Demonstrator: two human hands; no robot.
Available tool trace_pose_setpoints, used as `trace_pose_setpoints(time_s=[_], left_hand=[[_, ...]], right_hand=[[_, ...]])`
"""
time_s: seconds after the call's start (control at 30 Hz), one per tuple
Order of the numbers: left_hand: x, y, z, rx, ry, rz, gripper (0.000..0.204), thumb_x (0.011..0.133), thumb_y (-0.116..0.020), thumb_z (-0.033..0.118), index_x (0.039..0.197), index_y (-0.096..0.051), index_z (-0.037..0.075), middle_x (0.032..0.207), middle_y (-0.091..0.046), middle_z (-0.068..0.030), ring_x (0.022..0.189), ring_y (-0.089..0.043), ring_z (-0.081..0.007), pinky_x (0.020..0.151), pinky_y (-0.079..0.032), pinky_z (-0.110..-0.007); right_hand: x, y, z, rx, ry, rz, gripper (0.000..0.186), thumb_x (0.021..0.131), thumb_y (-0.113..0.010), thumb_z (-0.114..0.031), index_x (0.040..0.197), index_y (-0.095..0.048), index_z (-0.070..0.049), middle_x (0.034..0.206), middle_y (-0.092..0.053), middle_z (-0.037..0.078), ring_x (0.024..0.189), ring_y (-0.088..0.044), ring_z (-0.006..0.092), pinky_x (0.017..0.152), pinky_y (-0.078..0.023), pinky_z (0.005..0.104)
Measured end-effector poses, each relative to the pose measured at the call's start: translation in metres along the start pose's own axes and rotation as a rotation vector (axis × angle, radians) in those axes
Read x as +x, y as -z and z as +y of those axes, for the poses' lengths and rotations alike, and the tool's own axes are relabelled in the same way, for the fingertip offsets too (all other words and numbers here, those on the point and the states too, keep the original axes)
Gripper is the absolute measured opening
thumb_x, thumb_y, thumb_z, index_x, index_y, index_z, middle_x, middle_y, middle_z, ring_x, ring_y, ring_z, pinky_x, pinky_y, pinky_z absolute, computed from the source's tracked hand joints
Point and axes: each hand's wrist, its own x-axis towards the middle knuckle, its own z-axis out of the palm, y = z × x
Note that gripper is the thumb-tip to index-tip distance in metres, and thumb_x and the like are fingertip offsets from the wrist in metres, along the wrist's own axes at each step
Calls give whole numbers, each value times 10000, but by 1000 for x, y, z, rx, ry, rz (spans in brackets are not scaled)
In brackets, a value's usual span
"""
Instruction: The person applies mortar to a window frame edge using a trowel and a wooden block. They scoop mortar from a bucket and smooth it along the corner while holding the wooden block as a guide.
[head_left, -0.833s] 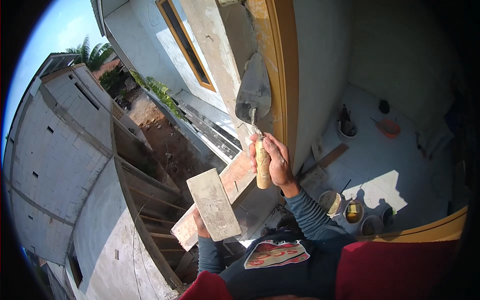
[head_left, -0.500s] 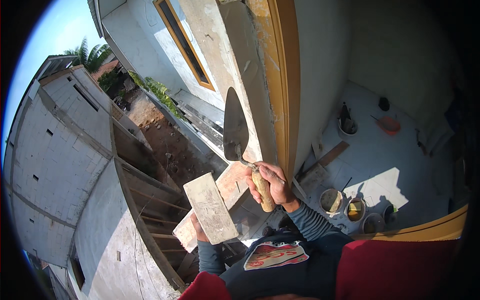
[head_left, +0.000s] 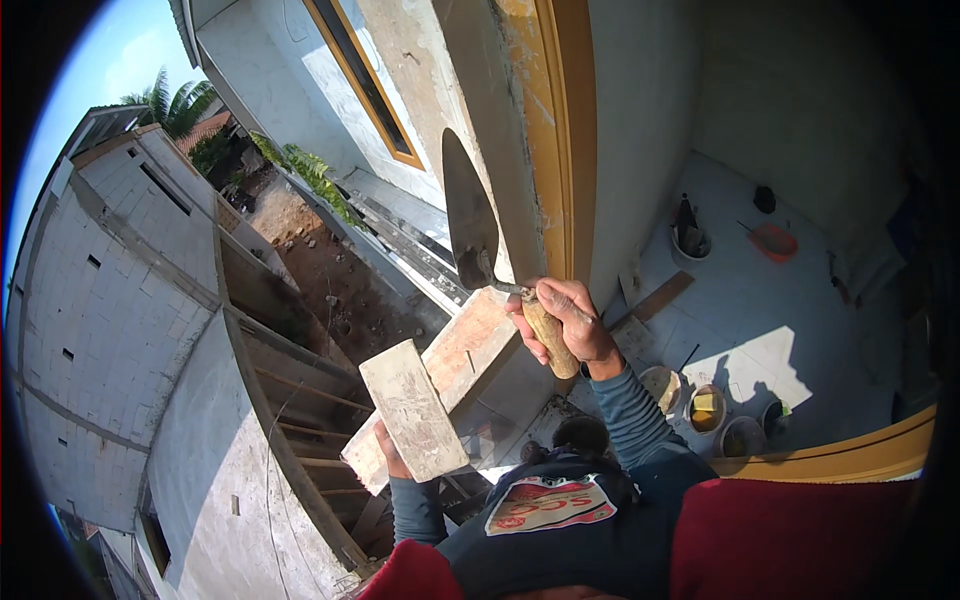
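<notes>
My right hand point(head_left: 568, 325) is closed around the worn wooden handle of a pointed metal trowel point(head_left: 468, 205), whose blade is raised in front of the plastered column edge point(head_left: 450, 70) beside an ochre wooden frame point(head_left: 560, 120). My left hand point(head_left: 390, 450), low in the view and partly hidden, holds a pale, dusty rectangular board point(head_left: 407, 405) from underneath. A longer pale plank point(head_left: 470, 335) lies diagonally behind the board, close to my left hand; whether that hand touches it I cannot tell.
At right, a tiled floor point(head_left: 780, 300) below holds several buckets point(head_left: 705, 408) and an orange basin point(head_left: 775, 245). At left are an unfinished block wall point(head_left: 130, 280), wooden slats and a dirt passage point(head_left: 310, 270) far down. A window point(head_left: 365, 80) with a wooden frame is above.
The trowel first moved down and left off the column face, its blade turning darker side toward me, then rose again with my right hand. The board has shifted slightly left and up.
</notes>
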Motion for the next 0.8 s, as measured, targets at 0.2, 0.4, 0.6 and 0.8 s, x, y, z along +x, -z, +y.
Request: trace_pose_setpoints(time_s=[0.2, 0.4, 0.6, 0.8], left_hand=[[-8, -15, 3, 35, -8, -2, 934, 877, -693, 546, 1551, -357, -5, 1461, -523, -237, 1218, -630, -358, 826, -660, -432], [-7, -7, 2, -10, 0, -12, 931, 886, -657, 561, 1563, -349, 2, 1473, -523, -236, 1218, -637, -363, 860, -649, -446], [-3, 15, 3, -19, 20, 18, 860, 916, -548, 574, 1535, -403, -5, 1416, -582, -232, 1162, -676, -349, 849, -641, -447], [0, 24, 1, 36, 32, -14, 876, 917, -539, 615, 1500, -435, -30, 1373, -609, -238, 1083, -708, -328, 814, -642, -428]], right_hand=[[22, 27, -1, 3, 154, 114, 492, 1114, -406, -409, 1129, -609, 40, 795, -603, 74, 545, -569, 120, 462, -493, 272], [4, 4, 8, -4, 43, -47, 483, 1104, -449, -399, 1152, -609, 54, 800, -604, 93, 558, -578, 135, 481, -503, 276], [21, -13, -60, -49, 229, 104, 510, 1111, -418, -429, 1135, -587, 52, 779, -586, 89, 514, -562, 115, 436, -506, 265], [65, -31, -91, -155, 276, 127, 495, 1116, -405, -426, 1138, -589, 33, 804, -587, 62, 520, -549, 92, 421, -495, 248]])
